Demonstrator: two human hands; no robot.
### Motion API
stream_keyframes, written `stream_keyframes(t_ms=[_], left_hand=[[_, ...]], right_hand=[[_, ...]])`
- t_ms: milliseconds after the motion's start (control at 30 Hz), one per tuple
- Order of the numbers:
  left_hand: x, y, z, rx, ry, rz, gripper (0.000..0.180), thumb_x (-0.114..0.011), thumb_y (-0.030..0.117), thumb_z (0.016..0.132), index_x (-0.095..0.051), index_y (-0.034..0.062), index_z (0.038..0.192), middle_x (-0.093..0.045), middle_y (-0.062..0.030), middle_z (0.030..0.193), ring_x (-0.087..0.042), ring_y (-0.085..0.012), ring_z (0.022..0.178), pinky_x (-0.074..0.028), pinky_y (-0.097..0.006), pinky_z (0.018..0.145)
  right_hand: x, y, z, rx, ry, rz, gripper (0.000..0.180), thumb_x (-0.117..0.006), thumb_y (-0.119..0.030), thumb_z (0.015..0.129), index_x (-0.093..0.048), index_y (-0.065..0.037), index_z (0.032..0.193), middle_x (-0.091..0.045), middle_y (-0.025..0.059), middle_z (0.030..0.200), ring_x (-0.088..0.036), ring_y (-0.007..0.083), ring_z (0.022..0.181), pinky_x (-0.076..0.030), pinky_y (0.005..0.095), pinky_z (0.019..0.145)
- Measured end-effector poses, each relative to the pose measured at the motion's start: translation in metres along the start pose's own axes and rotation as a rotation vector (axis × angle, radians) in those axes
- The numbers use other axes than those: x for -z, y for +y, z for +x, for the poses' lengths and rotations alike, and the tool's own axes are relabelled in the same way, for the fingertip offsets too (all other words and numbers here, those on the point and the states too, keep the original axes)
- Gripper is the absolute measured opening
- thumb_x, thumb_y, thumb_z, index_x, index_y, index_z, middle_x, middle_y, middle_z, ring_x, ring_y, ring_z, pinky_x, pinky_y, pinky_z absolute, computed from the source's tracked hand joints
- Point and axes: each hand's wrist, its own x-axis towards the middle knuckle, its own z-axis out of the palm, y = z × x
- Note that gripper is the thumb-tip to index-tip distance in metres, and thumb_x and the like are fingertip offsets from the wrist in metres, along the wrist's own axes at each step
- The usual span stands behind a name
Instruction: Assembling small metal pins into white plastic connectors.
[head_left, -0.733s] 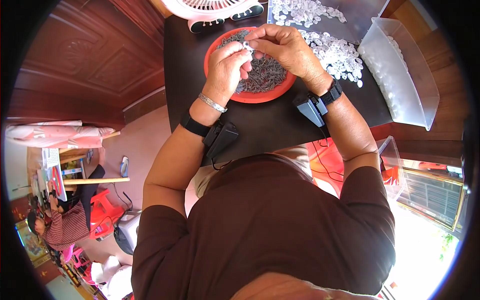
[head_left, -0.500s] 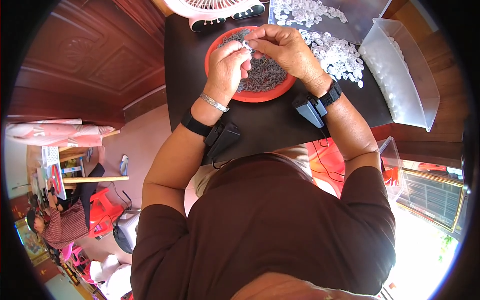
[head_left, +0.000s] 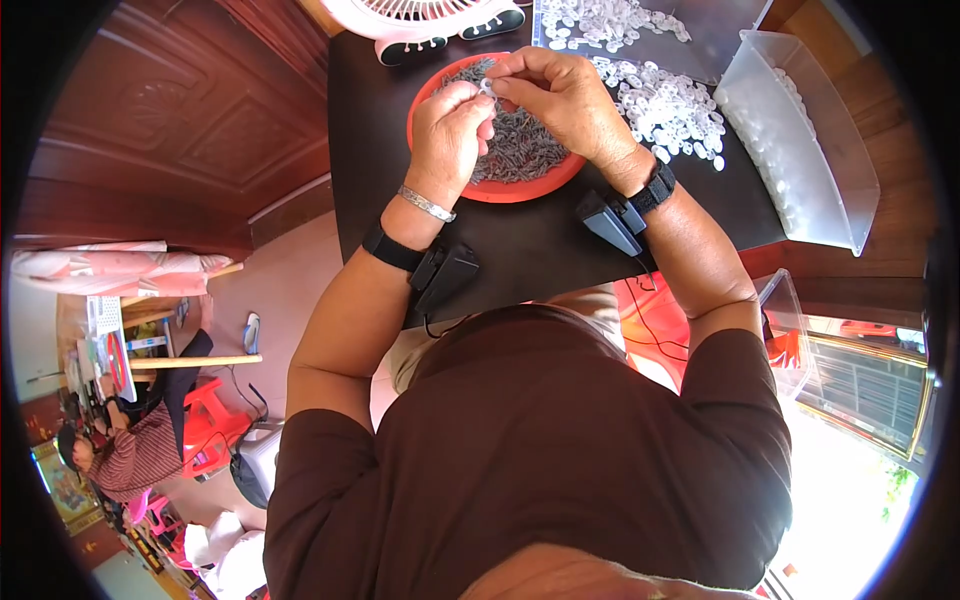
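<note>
Above a round red basin [head_left: 530, 192], my two hands meet at a small white plastic piece [head_left: 487, 87]. My left hand [head_left: 448, 130] pinches it between thumb and fingers. From the other side, the thumb and forefinger of my right hand [head_left: 560, 98] close on the same spot; whether a second small part sits between them is too small to tell. Many small grey screw-like pieces [head_left: 520, 150] fill the basin. To the right of my right hand lies a heap of white oval plastic pieces [head_left: 672, 112] on the dark table [head_left: 520, 250].
A clear bin [head_left: 800, 150] with white pieces stands at the table's right edge. Another clear container [head_left: 700, 45] at the back holds more white ovals. A pink-and-white fan [head_left: 420, 20] stands at the back left. A person [head_left: 135, 455] sits far left beside a red stool [head_left: 210, 425].
Both hands stay together over the basin and have shifted only slightly. The grip on the white piece is much the same, with a small turn of the right hand.
</note>
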Motion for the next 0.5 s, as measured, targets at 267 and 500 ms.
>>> stream_keyframes(t_ms=[267, 500], left_hand=[[-0.0007, -0.0024, -0.0019, -0.030, -0.020, 0.017, 0.021, -0.052, 0.018, 0.087, -0.057, 0.0040, 0.073, -0.054, -0.0004, 0.062, -0.048, -0.0066, 0.049, -0.036, -0.019, 0.045], [-0.0029, -0.0003, -0.0036, -0.047, -0.067, -0.052, 0.016, -0.052, 0.013, 0.086, -0.060, -0.0007, 0.081, -0.054, -0.0018, 0.062, -0.047, -0.0064, 0.049, -0.039, -0.019, 0.044]], right_hand=[[0.0038, -0.0064, 0.0008, -0.050, -0.077, 0.008, 0.015, -0.061, -0.009, 0.086, -0.064, 0.000, 0.097, -0.064, 0.0017, 0.077, -0.058, 0.0063, 0.069, -0.049, 0.0209, 0.066], [0.0091, -0.0080, 0.0001, -0.008, -0.130, -0.023, 0.018, -0.060, -0.008, 0.088, -0.063, 0.001, 0.103, -0.064, 0.0022, 0.081, -0.059, 0.0063, 0.072, -0.050, 0.0205, 0.068]])
